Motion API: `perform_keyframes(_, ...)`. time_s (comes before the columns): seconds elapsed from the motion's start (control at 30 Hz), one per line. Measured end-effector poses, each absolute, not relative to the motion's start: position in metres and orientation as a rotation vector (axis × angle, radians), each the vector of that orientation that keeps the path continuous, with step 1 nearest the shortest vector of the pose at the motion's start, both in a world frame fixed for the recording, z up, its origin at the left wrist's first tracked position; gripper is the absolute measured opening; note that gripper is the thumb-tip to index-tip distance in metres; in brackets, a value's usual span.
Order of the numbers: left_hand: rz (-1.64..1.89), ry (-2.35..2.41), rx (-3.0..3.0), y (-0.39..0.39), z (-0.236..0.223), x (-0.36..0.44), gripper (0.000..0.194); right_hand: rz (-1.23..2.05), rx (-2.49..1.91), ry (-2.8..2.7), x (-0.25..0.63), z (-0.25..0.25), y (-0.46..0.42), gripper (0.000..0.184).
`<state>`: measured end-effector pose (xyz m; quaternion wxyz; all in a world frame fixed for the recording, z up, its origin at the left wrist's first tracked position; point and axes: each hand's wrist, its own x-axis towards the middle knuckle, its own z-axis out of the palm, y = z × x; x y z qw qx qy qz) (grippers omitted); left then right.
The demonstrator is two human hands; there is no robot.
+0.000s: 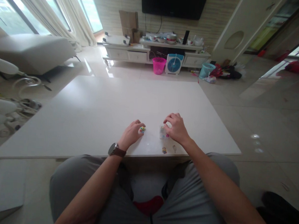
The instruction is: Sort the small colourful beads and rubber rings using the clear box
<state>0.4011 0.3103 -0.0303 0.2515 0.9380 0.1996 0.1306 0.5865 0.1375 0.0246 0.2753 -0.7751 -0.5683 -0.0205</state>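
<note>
On the white table (130, 97), my left hand (131, 136) is closed around a small multicoloured toy piece (142, 129), held between thumb and fingers; its exact kind is too small to tell. My right hand (177, 128) is curled over a small clear plastic box (161, 132), thumb and index fingertip close together at its upper edge. Whatever lies between those fingertips cannot be made out. Small coloured bits, one of them pink (167, 135), show at the box, partly covered by the hand. Nearer the front edge lie a small yellow-and-blue figure (164, 150) and a pale flat piece (174, 148).
Beyond the table stand a pink basket (159, 65), a blue-and-white box fan (174, 63) and a light blue basket (207, 71), before a white TV cabinet (137, 54). The table's front edge runs just above my knees. A grey bench (29, 50) is at the left.
</note>
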Motion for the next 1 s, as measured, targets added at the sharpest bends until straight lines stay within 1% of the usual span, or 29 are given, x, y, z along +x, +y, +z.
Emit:
perform_keyframes(0.1,0.416,0.486,2.551,0.313,-0.038,0.402,0.036,-0.089,-2.090,-1.432,0.596,0.027,0.135,0.009)
perform_keyframes(0.13,0.412,0.468,2.542,0.314,-0.040,0.403,0.035,-0.090,-2.086,-1.414,0.597,0.027,0.135,0.009)
perform_keyframes(0.3,0.360,0.446,2.459,0.318,-0.049,0.408,0.018,-0.065,-2.076,-1.418,0.597,0.028,0.135,0.009)
perform_keyframes(0.57,0.396,0.572,2.389,0.325,-0.048,0.412,0.015,-0.031,-2.076,-1.447,0.595,0.025,0.135,0.009)
perform_keyframes(0.73,0.440,0.656,2.387,0.327,-0.051,0.411,0.018,-0.021,-2.073,-1.472,0.595,0.024,0.136,0.010)
perform_keyframes(0.9,0.425,0.649,2.384,0.327,-0.052,0.409,0.028,-0.011,-2.072,-1.489,0.594,0.023,0.136,0.010)
perform_keyframes(1.0,0.413,0.631,2.384,0.329,-0.054,0.408,0.028,-0.006,-2.077,-1.499,0.594,0.022,0.136,0.010)
